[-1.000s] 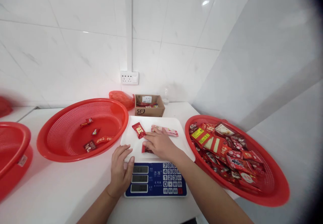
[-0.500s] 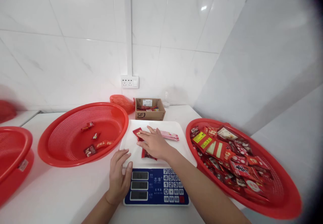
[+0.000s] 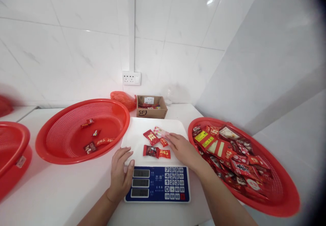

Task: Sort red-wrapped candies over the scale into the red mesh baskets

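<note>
A white-topped electronic scale [image 3: 179,127] with a blue keypad panel stands before me. On its pan lie several small red snack packets, among them a red packet [image 3: 151,137] with gold lettering and a dark red packet [image 3: 150,151]. A pink patterned packet [image 3: 160,131] rests among them at a slant. My right hand [image 3: 184,151] is closed at the right end of this pink packet, its fingertips covering that end. At the scale's left front corner is my left hand [image 3: 121,173], fingers apart and thumb beside the display, holding nothing.
On the right, a red basket [image 3: 285,188] is heaped with packaged snacks. Another red basket [image 3: 51,151] on the left contains several packets. A cardboard box [image 3: 154,114] and a red plastic bag [image 3: 123,100] stand behind the scale. One more red basket [image 3: 15,131] is at far left.
My right hand has drawn back to the right, uncovering the red packets. The pink packet has shifted left and turned. My left hand stays by the scale.
</note>
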Tool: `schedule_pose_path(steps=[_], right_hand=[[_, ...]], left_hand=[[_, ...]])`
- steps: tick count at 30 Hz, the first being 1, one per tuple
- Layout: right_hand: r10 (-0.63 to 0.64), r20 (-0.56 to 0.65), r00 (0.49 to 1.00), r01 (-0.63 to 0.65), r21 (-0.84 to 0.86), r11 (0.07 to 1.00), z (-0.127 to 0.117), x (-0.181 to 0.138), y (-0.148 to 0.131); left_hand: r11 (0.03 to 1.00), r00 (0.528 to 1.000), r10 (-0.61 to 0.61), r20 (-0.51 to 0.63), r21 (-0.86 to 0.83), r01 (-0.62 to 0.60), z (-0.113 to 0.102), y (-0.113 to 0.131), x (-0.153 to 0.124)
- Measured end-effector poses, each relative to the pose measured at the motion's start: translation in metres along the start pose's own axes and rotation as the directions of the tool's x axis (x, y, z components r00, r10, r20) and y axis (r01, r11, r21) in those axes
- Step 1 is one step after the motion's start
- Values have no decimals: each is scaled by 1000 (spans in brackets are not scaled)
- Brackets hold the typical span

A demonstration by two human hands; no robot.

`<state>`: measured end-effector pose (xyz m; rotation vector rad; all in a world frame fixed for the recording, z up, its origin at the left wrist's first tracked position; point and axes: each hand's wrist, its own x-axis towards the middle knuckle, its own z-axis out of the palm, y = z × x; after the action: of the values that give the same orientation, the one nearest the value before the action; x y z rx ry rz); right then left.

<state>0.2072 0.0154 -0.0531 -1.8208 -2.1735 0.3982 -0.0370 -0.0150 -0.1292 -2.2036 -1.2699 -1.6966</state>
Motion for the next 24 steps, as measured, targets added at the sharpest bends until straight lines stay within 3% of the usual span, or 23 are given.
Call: schedule_pose_path(steps=[6, 9, 11, 14, 19, 24], right_hand=[[2, -8, 1000, -2, 8, 1000, -11, -29, -2], [76, -78, 994, -75, 9, 997, -30, -49, 14], [188, -84, 979, -190, -11, 982, -42, -61, 33], [334, 36, 942, -332, -40, 942, -51, -74, 64], [296, 320, 900, -347, 113, 931, -44, -78, 91], [322, 325, 889, -388, 160, 908, -36, -75, 93]], left_hand=[[1000, 1000, -4, 9, -6, 4, 0, 0, 0], [1000, 1000, -13, 11, -9, 13, 0, -1, 0], [1000, 1000, -18, 7, -8, 18, 0, -1, 0], [1000, 1000, -28, 3, -13, 28, 0, -2, 0], [999, 999, -35, 9, -37, 36, 1, -3, 0], [999, 1000, -31, 6, -30, 31, 1, -2, 1]])
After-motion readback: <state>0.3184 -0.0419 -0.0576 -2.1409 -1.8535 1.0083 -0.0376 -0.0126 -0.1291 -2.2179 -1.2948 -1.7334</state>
